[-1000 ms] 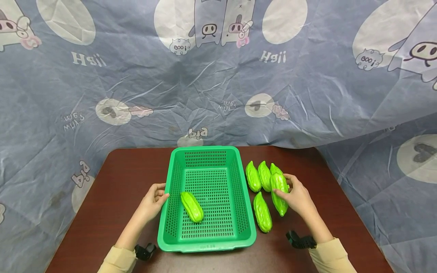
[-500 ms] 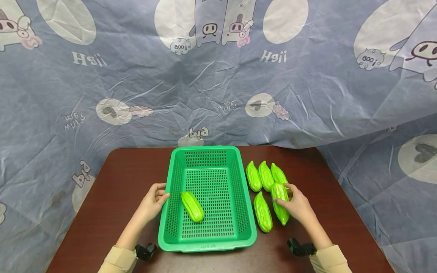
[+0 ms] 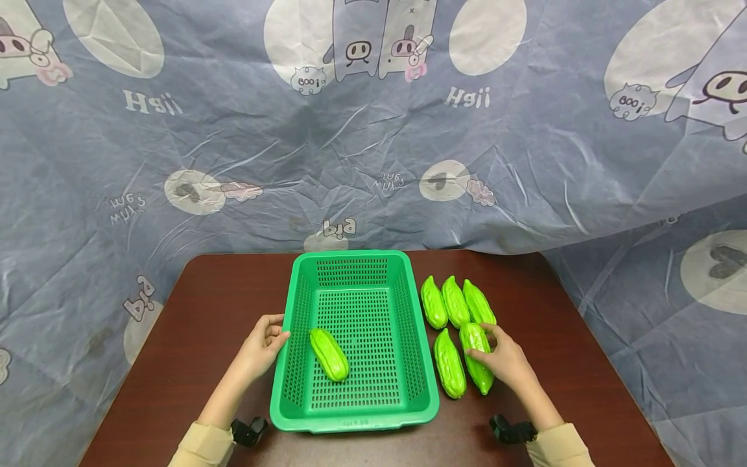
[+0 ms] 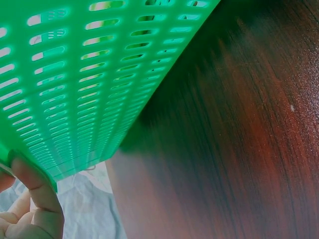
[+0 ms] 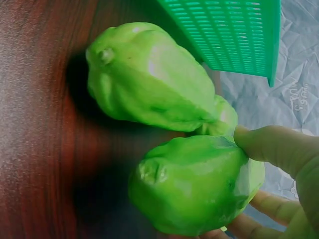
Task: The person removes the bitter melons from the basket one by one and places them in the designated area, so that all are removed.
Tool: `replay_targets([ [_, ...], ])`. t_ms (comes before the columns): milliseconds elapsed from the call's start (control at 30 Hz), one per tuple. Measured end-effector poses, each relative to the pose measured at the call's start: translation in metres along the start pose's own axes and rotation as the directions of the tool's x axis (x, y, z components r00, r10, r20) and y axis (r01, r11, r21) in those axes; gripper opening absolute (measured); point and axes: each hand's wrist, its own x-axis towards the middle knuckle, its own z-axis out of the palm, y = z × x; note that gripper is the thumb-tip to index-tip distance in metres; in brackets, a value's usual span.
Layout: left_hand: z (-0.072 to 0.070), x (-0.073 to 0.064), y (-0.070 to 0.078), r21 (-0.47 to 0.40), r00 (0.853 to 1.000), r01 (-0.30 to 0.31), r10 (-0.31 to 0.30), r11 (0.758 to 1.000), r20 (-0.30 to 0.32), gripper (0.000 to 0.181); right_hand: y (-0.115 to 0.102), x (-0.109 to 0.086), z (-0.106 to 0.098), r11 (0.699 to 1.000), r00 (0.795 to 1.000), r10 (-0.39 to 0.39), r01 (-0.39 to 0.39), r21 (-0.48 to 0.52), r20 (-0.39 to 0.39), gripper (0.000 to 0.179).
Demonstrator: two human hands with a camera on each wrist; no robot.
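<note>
My left hand [image 3: 259,345] pinches the left rim of a green plastic basket [image 3: 355,423]; in the left wrist view, its curled fingers [image 4: 42,191] meet the rim beside the slotted wall. One bright green bitter melon [image 3: 329,355] lies inside on the slotted floor. On the right, my right hand [image 3: 506,355] holds another bitter melon [image 3: 480,371] between thumb and fingers, low over the table. The right wrist view shows the thumb on top of this melon [image 5: 192,186] and fingers beneath. A loose bitter melon [image 3: 449,364] lies between it and the basket.
Behind the held one, three more bitter melons [image 3: 454,301] lie in a row on the dark wooden table [image 3: 216,292], close to the basket's right side. A grey-blue printed cloth [image 3: 262,155] hangs behind the table. Dark bands with small cameras [image 3: 249,431] sit on both wrists.
My right hand has brought its bitter melon toward me and down, away from the back row, to beside the front loose melon. The left hand and the basket have stayed put.
</note>
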Motion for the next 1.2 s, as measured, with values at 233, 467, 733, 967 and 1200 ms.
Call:
replay_targets([
  [233,0.000,-0.001,0.000,0.005,1.000,0.007,-0.007,1.000,0.004,0.045,0.003,-0.001,0.005,1.000,1.000,0.017,-0.017,0.002,0.020,0.072],
  [467,0.000,-0.001,-0.001,-0.004,1.000,0.005,-0.005,1.000,0.004,0.044,0.008,-0.001,0.010,0.999,0.999,0.037,-0.037,-0.004,0.022,0.073],
  [733,0.000,-0.001,0.000,-0.001,1.000,0.011,-0.011,1.000,0.004,0.044,0.010,0.001,0.012,0.999,0.999,0.034,-0.034,0.005,0.021,0.073],
  [967,0.000,-0.001,-0.001,0.003,1.000,0.006,-0.006,1.000,0.002,0.044,0.011,0.001,0.015,0.999,0.997,0.053,-0.053,0.012,0.051,0.074],
  [1200,0.000,-0.001,-0.001,0.002,1.000,0.003,-0.003,1.000,-0.001,0.044,0.010,-0.001,0.015,0.998,0.996,0.056,-0.058,0.028,0.069,0.074],
])
